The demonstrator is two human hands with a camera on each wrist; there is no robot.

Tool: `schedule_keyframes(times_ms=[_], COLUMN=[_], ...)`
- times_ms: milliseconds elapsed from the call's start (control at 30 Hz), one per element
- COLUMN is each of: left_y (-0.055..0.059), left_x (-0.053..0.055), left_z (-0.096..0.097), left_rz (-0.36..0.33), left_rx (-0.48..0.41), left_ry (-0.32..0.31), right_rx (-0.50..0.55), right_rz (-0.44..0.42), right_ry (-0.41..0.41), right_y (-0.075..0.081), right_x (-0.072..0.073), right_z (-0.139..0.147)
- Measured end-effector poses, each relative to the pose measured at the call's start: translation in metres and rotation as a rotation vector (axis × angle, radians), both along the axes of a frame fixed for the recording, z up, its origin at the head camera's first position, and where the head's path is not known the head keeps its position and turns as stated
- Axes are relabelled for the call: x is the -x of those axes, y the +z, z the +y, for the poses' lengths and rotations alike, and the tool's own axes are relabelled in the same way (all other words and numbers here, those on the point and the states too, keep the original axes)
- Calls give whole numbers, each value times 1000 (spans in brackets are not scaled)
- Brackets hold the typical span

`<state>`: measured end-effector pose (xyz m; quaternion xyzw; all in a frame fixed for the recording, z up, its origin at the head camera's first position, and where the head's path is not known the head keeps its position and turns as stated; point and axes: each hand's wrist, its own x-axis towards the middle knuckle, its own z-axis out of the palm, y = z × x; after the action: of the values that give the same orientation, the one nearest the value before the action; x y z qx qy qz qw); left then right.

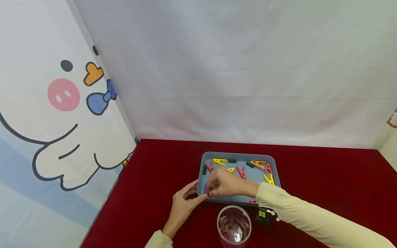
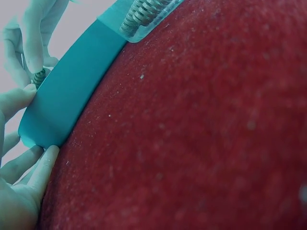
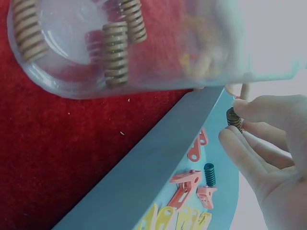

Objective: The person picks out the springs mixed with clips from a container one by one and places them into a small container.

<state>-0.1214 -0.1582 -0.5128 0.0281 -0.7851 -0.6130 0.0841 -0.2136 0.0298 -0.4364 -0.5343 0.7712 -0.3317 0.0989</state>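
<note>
My right hand (image 1: 224, 182) reaches over the blue-grey tray (image 1: 238, 199), near its front-left corner. Between thumb and fingers it pinches a small brownish coil spring (image 3: 234, 119), which also shows as a dark spring (image 2: 39, 77) in the left wrist view. With fairly straight fingers my left hand (image 1: 183, 205) touches the tray's front-left corner from outside. Around the right hand lie red plastic clips (image 1: 241, 172), yellow clips (image 1: 219, 161), an orange clip (image 1: 258, 164) and dark green springs (image 1: 232, 161). Part of the tray floor is hidden by the right hand.
In front of the tray stands a clear plastic cup (image 1: 233, 208) holding several brown springs (image 3: 116, 53) and something red at its bottom. Dark red cloth (image 1: 167, 165) covers the table. A white curtain (image 1: 232, 86) hangs behind, and a cartoon-printed one (image 1: 56, 144) at the left.
</note>
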Motion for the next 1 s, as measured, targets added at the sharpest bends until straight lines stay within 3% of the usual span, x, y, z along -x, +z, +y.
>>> schedule_keyframes(times_ms=[133, 333, 433, 567, 767, 1000], left_y=[4, 28, 32, 21, 0, 0], left_x=[-4, -12, -13, -8, -1, 0], left_z=[1, 5, 6, 4, -1, -1], left_rz=[-5, -17, -15, -7, -12, -13], left_rx=[-9, -36, -36, -18, 4, 2], left_ry=[1, -23, -32, -10, 12, 13], right_rx=[0, 32, 56, 63, 61, 105], right_rz=[-13, -37, -35, -16, -55, -81], right_ry=[3, -5, -13, -22, -23, -18], right_y=[0, 1, 2, 4, 6, 6], right_x=[-3, -6, -9, -11, -13, -15], right_z=[3, 10, 14, 19, 28, 41])
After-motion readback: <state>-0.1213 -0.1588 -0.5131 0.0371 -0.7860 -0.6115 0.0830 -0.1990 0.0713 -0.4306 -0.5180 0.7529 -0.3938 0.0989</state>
